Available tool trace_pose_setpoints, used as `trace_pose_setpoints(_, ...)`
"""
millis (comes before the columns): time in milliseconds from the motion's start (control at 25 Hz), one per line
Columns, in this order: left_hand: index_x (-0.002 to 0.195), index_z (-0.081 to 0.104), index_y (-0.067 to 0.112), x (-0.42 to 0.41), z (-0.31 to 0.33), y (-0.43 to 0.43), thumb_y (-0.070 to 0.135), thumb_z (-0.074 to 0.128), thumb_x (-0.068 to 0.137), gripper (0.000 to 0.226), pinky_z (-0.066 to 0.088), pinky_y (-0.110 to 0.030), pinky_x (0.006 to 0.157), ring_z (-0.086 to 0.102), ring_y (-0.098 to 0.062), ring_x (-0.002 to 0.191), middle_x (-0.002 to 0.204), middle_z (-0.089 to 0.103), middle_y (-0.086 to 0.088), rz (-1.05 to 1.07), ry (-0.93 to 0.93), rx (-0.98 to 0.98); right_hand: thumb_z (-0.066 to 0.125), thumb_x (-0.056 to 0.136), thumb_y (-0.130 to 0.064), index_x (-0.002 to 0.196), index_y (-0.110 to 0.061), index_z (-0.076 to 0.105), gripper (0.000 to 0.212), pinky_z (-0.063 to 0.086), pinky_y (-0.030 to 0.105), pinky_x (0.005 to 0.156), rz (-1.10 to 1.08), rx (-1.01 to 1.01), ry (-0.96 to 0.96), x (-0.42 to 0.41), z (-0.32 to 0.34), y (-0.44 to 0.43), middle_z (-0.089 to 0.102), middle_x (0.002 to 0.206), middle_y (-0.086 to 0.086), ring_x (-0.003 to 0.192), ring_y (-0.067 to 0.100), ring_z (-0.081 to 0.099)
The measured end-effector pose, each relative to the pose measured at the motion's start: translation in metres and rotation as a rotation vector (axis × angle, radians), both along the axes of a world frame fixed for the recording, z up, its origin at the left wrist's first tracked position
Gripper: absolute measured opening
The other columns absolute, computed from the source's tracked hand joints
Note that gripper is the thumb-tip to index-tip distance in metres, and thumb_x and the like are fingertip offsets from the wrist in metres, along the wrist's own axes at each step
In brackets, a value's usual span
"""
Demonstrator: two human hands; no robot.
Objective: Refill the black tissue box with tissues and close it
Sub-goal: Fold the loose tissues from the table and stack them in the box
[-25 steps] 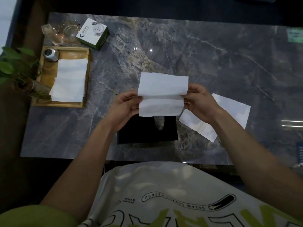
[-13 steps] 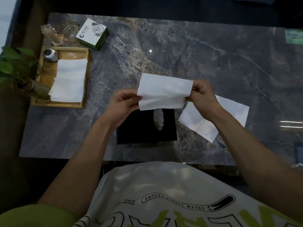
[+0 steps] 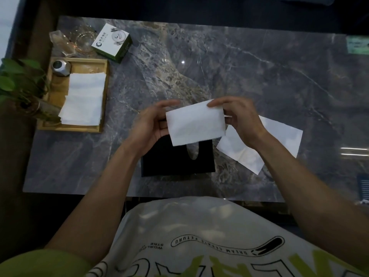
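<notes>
A folded white tissue (image 3: 194,123) hangs in the air above the black tissue box (image 3: 171,160). My left hand (image 3: 153,121) holds its left edge and my right hand (image 3: 238,116) pinches its right edge at the top corner. The box lies on the marble table near the front edge, its top showing an oval slot (image 3: 192,152); the tissue hides the box's far part. Another white tissue (image 3: 279,140) lies flat on the table to the right of the box, partly under my right wrist.
A wooden tray (image 3: 55,100) at the left holds a stack of white tissues (image 3: 83,101) and a small metal jar (image 3: 61,67). Behind it stand glassware (image 3: 79,42) and a white and green carton (image 3: 112,43). A leafy plant (image 3: 18,82) overhangs the left edge.
The tissue has been folded down from a taller sheet to a narrower, more compact rectangle, and both hands have tilted it and drawn closer together over the box.
</notes>
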State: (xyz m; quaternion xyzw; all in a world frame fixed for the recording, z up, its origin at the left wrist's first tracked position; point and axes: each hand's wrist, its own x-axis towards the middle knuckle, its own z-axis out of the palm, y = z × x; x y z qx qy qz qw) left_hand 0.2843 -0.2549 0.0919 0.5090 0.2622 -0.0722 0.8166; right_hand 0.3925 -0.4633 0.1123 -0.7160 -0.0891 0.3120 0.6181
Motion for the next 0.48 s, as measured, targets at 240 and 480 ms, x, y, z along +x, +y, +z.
trace_pose_setpoints(240, 0.097, 0.075, 0.028, 0.001, -0.006, -0.006, 0.014, 0.071, 0.08, 0.022, 0.057, -0.031, 0.073, 0.069, -0.01, 0.086, 0.092, 0.074, 0.006, -0.174, -0.018, 0.158, 0.066, 0.082, 0.007, 0.094, -0.021, 0.07, 0.03, 0.052, 0.028, 0.081, 0.094, -0.007, -0.106, -0.004, 0.0, 0.002, 0.069, 0.098, -0.007, 0.088, 0.004, 0.064)
trace_pose_setpoints(480, 0.088, 0.072, 0.015, -0.005, -0.017, -0.016, 0.001, 0.069, 0.081, 0.016, 0.057, -0.026, 0.065, 0.068, -0.013, 0.076, 0.088, 0.072, -0.001, -0.051, 0.042, 0.072, 0.067, 0.085, -0.002, 0.128, -0.017, 0.052, 0.048, 0.057, 0.033, 0.073, 0.035, 0.171, 0.363, -0.006, -0.011, -0.001, 0.073, 0.097, 0.006, 0.087, 0.02, 0.07)
